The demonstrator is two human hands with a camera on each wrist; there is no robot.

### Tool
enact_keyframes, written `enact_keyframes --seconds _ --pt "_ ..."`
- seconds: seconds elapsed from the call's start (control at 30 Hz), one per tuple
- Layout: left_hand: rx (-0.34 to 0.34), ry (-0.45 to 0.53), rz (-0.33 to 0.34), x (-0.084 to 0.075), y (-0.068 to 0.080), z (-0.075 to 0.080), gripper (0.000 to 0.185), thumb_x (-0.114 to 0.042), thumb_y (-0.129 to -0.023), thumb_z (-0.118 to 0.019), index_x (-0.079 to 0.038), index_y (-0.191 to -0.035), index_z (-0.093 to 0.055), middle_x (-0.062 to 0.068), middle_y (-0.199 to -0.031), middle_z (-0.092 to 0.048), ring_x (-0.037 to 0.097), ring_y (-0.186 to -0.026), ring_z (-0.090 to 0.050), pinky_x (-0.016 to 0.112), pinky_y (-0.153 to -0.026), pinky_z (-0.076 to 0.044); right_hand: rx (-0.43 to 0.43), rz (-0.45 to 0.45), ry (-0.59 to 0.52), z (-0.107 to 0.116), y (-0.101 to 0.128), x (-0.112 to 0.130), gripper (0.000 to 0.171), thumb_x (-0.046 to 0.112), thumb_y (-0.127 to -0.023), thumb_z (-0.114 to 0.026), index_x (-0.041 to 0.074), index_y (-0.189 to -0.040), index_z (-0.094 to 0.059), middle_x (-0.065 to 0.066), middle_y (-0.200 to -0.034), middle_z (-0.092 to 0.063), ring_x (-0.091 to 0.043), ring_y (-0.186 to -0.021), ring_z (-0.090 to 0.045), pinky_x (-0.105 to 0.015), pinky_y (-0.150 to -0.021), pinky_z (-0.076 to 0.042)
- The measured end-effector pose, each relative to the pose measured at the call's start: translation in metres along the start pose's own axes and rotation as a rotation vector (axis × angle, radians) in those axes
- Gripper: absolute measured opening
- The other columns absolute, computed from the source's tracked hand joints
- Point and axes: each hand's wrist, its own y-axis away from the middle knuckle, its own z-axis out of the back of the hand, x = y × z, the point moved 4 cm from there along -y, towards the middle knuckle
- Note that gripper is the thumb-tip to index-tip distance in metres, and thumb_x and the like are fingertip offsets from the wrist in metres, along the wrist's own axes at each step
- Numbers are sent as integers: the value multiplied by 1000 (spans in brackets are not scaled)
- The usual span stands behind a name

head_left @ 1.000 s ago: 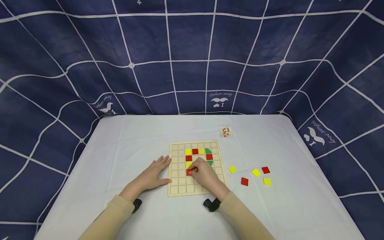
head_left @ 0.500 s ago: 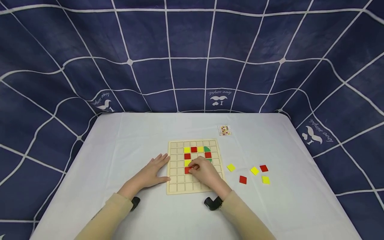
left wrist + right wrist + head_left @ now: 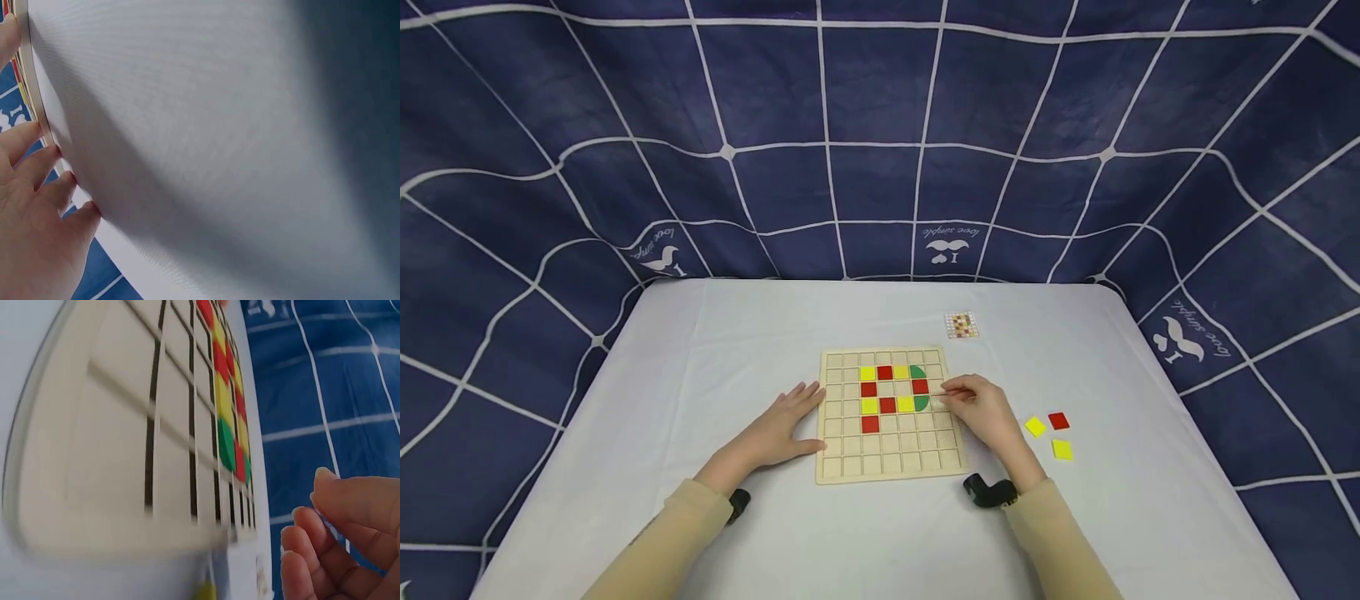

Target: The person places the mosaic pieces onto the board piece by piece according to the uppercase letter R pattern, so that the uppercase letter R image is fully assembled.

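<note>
1. White cloth covered the table (image 3: 760,333); a blue gridded backdrop hung behind.
2. Left hand (image 3: 778,433) lay flat, fingers straight, against the left edge of the wooden grid board (image 3: 887,462); right hand (image 3: 981,408) hovered at its right edge, fingers loosely curled, seemingly holding nothing.
3. Judged step: between placements, coloured tiles (image 3: 887,389) partly filling the upper rows.
4. Next probably called for fetching a loose tile (image 3: 1036,427) near the right edge.
</note>
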Motion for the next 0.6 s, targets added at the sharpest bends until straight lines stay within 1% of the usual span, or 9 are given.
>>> enact_keyframes --seconds 0.13,0.3,0.4,0.6 --pt "3 0 0 -1 0 0 88 -40 -85 -75 -4 -153 -32 15 -163 -24 38 -152 -15 58 -123 -16 -1 -109 7 20 0 -24 23 14 -89 -71 7 -111 -71 -8 -98 -70 -18 -85 -63 -24 -70 -52" --pt "5 5 1 -1 0 -1 88 -40 -85 -75 -4 -153 -33 15 -163 -24 38 -152 -15 58 -123 -16 61 -212 52 27 4 -44 28 17 -88 -74 6 -113 -69 -8 -101 -69 -19 -86 -62 -24 -71 -50" --pt "10 -3 9 -1 0 -1 89 -40 -85 -75 -5 -154 -32 14 -163 -23 37 -152 -15 57 -123 -15 86 -239 90 25 8 -49 30 18 -85 -76 5 -111 -68 -8 -100 -67 -18 -87 -59 -23 -71 -48" --pt "3 -10 6 -2 0 0 89 -41 -85 -75 -5 -154 -32 15 -163 -24 38 -152 -16 58 -122 -16 60 -217 149 19 10 -48 30 17 -83 -79 3 -107 -69 -9 -97 -62 -20 -85 -55 -26 -72 -46"
